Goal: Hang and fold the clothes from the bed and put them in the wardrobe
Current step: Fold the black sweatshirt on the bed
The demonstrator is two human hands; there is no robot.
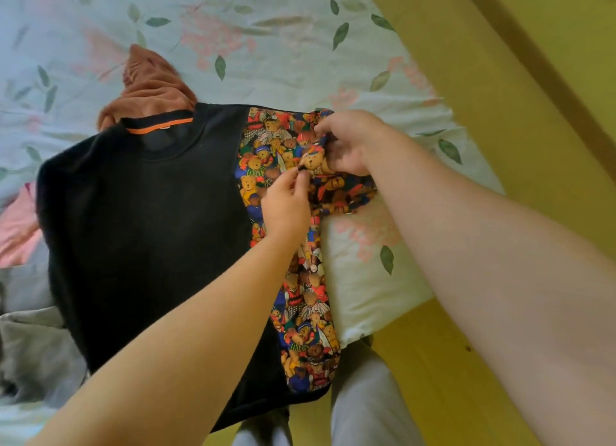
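My left hand [286, 209] pinches and my right hand [350, 142] grips the bunched teddy-bear-print sleeve [340, 192] of the black sweatshirt [143, 229] flat on the floral-sheeted bed [266, 29], so I reckon tug it smooth before folding inward.

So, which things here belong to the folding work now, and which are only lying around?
In the job: black sweater, bear-print sleeve, left hand and right hand, both gripping the sleeve.
Lying around: brown garment, pink garment, grey cloth, floral sheet.
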